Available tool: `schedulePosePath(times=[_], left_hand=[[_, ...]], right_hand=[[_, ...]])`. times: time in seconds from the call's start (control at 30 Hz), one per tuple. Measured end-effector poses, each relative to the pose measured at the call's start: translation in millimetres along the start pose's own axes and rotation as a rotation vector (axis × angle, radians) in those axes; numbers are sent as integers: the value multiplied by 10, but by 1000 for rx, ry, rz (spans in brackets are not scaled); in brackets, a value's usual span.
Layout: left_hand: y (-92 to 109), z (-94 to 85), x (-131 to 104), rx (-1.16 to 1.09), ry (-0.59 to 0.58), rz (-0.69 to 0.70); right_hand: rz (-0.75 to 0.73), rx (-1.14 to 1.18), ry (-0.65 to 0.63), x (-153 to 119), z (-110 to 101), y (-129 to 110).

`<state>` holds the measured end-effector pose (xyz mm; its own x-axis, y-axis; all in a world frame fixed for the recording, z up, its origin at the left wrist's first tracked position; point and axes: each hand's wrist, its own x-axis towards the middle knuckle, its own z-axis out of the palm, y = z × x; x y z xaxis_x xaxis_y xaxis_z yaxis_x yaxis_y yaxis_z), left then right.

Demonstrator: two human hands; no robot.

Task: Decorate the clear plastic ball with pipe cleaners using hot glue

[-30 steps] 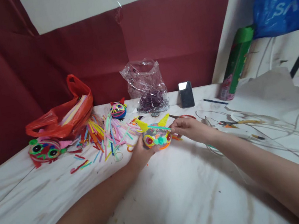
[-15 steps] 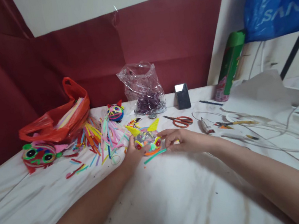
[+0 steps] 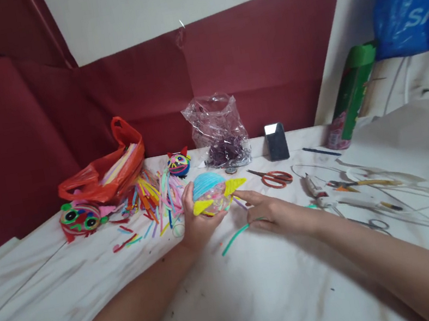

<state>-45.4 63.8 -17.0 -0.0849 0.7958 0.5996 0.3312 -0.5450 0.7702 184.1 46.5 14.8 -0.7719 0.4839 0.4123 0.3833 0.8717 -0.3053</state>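
Observation:
My left hand (image 3: 198,224) is wrapped round the left and lower side of a small ball-shaped figure (image 3: 209,186) with a light blue wound top and two yellow ears. The figure's face is turned out of sight. To its right, my right hand (image 3: 267,209) has its index finger stretched to the figure's right side, by the yellow ear. Its other fingers are curled on a green fuzzy stem (image 3: 234,239), whose free end sticks out to the left above the table.
Behind are a red bag (image 3: 105,179), a clear bag (image 3: 221,137), a phone (image 3: 276,142) and scissors (image 3: 276,178). Finished figures (image 3: 81,218) and coloured stems (image 3: 149,194) lie left. A glue gun (image 3: 316,187), pliers (image 3: 368,182), cables and a green can (image 3: 356,94) stand or lie right.
The figure has been turned, so its face no longer shows and its blue part does. My right index finger has stretched out. The whole view has shifted, moving the scene rightward.

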Motion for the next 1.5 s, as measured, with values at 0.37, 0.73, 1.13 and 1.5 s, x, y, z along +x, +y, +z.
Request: schedulePosePath(times=[0.37, 0.73, 1.13, 1.5], left_hand=[[-7, 35, -9, -161, -30, -120], [16, 34, -35, -221, -125, -164], [-87, -26, -99, 21, -212, 324], [-70, 42, -116, -30, -293, 189]], right_hand=[[31, 55, 23, -14, -30, 1], [271, 646, 306, -8, -141, 13], [595, 556, 391, -37, -442, -55], [376, 98, 205, 25, -368, -105]])
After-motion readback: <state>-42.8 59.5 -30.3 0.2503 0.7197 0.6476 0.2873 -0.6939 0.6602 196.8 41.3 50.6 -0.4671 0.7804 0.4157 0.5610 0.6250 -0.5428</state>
